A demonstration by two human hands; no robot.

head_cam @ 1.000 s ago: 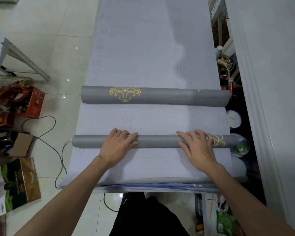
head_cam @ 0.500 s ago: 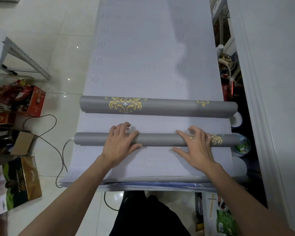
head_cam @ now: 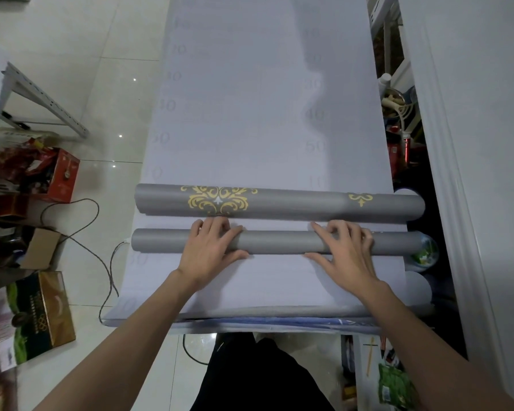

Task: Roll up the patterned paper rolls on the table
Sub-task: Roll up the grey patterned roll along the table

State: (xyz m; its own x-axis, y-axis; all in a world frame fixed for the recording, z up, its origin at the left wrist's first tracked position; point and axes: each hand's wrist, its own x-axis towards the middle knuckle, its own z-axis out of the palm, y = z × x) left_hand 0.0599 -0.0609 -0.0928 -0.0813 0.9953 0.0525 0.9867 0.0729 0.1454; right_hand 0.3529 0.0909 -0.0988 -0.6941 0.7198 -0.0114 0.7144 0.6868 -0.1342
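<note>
Two grey paper rolls lie crosswise on the long pale table (head_cam: 264, 99). The thinner near roll (head_cam: 275, 243) sits under both my hands. My left hand (head_cam: 209, 252) lies flat over its left part, fingers spread forward, thumb on the near side. My right hand (head_cam: 346, 250) presses on its right part in the same way. The thicker far roll (head_cam: 294, 203) shows a gold ornament at left centre and a small one near its right end. It lies just beyond my fingertips, close to the near roll. White sheet runs between and in front of the rolls.
The table's near edge (head_cam: 250, 321) is right in front of me. A white wall (head_cam: 472, 143) runs along the right, with clutter in the gap beside the table. On the floor at left are a red box (head_cam: 61, 176), a green-gold box (head_cam: 39, 315) and a dark cable (head_cam: 101, 256).
The gap between the two rolls has narrowed, and the far roll's gold ornament has turned into fuller view. My hands have rolled forward over the near roll and now cover its right-end ornament.
</note>
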